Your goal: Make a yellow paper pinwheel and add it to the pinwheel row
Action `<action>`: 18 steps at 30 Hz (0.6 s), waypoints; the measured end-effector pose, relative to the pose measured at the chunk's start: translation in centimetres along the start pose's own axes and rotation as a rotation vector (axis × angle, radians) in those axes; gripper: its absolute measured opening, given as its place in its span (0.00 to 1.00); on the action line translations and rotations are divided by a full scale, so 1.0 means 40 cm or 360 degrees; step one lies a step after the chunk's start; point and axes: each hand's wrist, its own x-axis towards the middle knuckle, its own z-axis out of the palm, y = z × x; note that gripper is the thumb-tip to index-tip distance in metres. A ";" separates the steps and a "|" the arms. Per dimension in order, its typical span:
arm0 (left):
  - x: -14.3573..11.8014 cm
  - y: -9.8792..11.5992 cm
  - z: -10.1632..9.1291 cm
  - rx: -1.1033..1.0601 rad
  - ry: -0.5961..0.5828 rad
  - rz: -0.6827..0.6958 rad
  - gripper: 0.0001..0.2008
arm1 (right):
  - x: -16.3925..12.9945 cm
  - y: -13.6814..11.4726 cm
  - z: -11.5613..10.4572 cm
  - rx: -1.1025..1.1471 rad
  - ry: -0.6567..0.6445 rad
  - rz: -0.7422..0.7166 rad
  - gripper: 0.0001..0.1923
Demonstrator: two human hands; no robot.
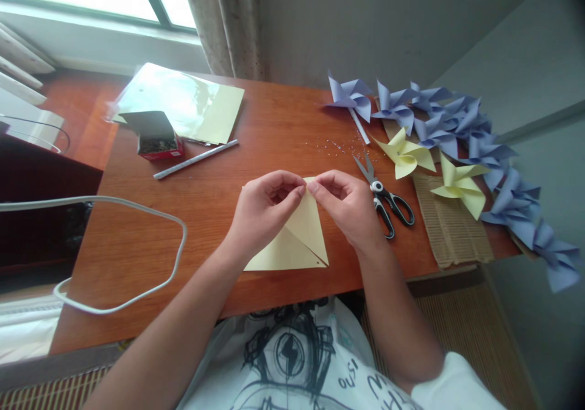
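A pale yellow square of paper (278,253) lies on the table in front of me, with a slit running in from its near right corner and a small dark hole beside that corner. My left hand (269,206) and my right hand (343,206) meet at the paper's far corner, thumbs and fingertips pinching it. What exactly sits between the fingertips is partly hidden. To the right of my right hand lie scissors (377,186) with black and white handles, their blades apart.
Purple pinwheels (439,117) and yellow pinwheels (404,153) line the right edge around corrugated cardboard (450,233). Paper bits lie near the scissors. At the left are a red box (161,149), a grey paper stick (196,159), wrapped yellow sheets (222,117) and a white cable (180,245).
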 end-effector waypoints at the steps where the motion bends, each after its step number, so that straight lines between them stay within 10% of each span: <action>1: 0.000 0.000 0.000 -0.0003 -0.0002 0.0000 0.06 | 0.000 0.000 0.001 -0.0002 0.0001 0.0001 0.07; 18: -0.002 0.019 0.000 -0.0003 0.0021 -0.0051 0.09 | -0.002 -0.008 0.003 -0.0076 0.0003 0.0007 0.08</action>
